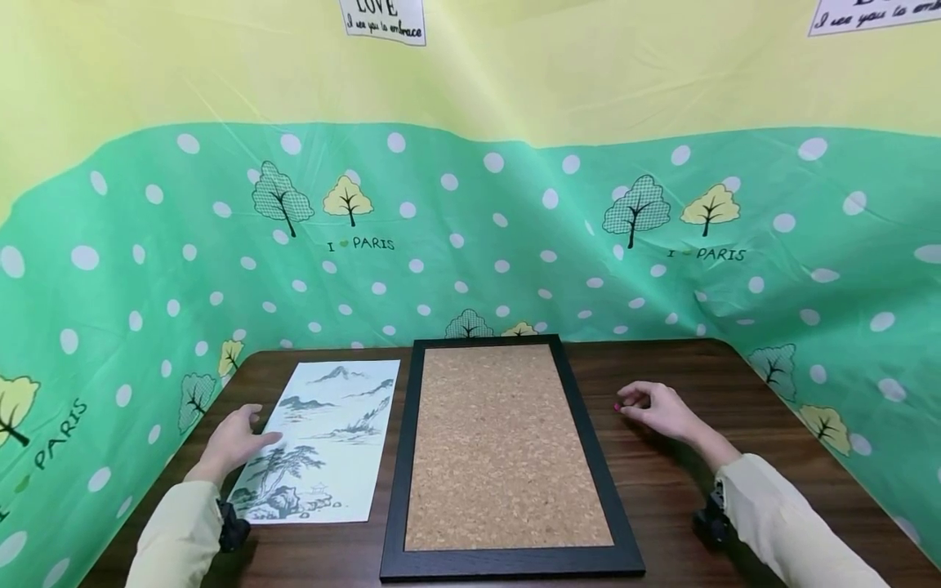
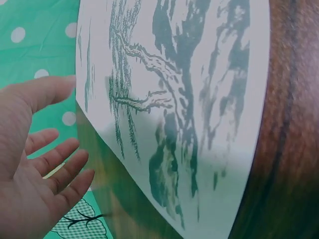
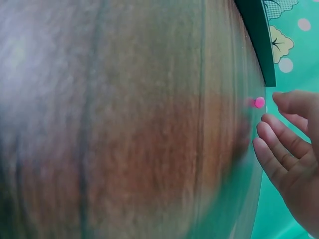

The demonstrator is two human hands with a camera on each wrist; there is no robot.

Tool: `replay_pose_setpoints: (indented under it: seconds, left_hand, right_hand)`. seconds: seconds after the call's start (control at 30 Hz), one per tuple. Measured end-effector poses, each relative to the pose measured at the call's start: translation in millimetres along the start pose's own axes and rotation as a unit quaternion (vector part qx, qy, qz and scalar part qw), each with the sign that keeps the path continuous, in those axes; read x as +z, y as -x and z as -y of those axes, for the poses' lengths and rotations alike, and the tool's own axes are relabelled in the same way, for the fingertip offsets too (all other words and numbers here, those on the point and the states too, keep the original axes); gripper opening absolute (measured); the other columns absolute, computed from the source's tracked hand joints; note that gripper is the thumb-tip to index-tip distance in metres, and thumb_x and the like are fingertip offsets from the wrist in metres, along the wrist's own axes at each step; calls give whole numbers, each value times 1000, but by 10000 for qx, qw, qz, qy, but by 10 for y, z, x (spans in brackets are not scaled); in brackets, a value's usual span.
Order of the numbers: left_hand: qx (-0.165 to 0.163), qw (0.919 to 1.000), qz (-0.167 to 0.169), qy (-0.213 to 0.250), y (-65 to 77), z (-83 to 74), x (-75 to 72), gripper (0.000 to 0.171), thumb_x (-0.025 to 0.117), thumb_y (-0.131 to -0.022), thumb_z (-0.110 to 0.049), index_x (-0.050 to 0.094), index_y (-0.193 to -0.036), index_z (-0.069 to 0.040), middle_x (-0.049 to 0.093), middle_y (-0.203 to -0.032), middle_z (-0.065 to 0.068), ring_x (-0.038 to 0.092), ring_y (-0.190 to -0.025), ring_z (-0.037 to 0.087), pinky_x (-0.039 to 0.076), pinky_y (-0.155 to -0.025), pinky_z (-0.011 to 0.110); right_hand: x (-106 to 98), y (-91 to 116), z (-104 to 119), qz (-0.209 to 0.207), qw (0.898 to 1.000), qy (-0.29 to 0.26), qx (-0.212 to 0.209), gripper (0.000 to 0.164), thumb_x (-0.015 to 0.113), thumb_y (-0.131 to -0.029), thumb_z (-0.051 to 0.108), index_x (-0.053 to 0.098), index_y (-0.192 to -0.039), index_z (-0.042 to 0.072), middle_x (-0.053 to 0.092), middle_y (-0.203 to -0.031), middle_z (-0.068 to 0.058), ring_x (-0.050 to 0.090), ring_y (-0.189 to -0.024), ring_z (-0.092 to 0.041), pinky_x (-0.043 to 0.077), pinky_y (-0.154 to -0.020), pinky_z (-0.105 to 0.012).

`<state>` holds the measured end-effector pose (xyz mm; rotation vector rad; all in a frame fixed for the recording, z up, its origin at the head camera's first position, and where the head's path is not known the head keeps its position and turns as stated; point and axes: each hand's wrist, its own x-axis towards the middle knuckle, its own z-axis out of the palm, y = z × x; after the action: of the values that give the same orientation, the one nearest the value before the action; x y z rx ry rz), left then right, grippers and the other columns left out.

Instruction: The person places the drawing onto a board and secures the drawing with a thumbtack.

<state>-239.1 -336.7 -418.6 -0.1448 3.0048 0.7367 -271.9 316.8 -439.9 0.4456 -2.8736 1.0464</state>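
Where the right hand (image 1: 662, 411) is, a small pink pin (image 3: 259, 102) sits on the brown wooden desk (image 1: 625, 359)

This grip is half wide, just beside the pin. Leftward lie a black-framed cork board (image 1: 507, 449), then a white rectangular paper with grey landscape (image 1: 334, 445). At the paper's left edge, the left hand (image 1: 231, 442) has a wide grip.

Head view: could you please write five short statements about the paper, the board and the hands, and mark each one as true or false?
1. The paper lies left of the cork board. True.
2. The paper is fixed to the board. False; it lies on the table.
3. A small pink object is near the right hand. True.
4. Both hands touch the board. False; neither does.
5. The left hand is nearer to the paper than to the board. True.
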Motion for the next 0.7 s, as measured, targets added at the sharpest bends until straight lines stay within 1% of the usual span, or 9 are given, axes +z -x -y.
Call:
replay_pose_setpoints:
  seconds: [0.13, 0.37, 0.53, 0.7]
  left_hand:
    - [-151, 9999, 23, 5, -13, 34, 38, 74, 64, -82, -30, 31, -128, 18, 40, -119, 39, 40, -107, 51, 37, -84, 56]
    - [-265, 9996, 39, -40, -24, 68, 107, 71, 64, -80, -29, 34, -124, 19, 43, -113, 38, 45, -100, 48, 39, -82, 54]
    - [-320, 9994, 69, -85, -37, 36, 133, 72, 66, -78, -28, 36, -121, 21, 44, -109, 38, 46, -98, 46, 39, -82, 53]
    - [-416, 9990, 157, -88, -51, -14, 143, 73, 66, -77, -27, 36, -118, 25, 43, -110, 41, 44, -100, 48, 37, -86, 54]
  right_hand:
    - [36, -30, -32, -41, 9998, 168, -20, 17, 63, -82, 4, 63, -97, -3, 61, -82, -6, 54, -71, -16, 45, -61, -25]
    - [77, -62, -64, -100, 9991, 410, -89, 10, 62, -82, 1, 66, -90, -2, 64, -82, -7, 56, -73, -17, 46, -63, -29]
    - [108, -74, -60, -103, 9979, 601, -230, 8, 63, -81, 1, 68, -87, -1, 64, -80, -6, 56, -72, -16, 47, -63, -31]
    - [116, -82, -39, -94, 9979, 600, -204, 7, 63, -81, 1, 68, -85, -1, 64, -78, -6, 54, -70, -15, 46, -61, -30]
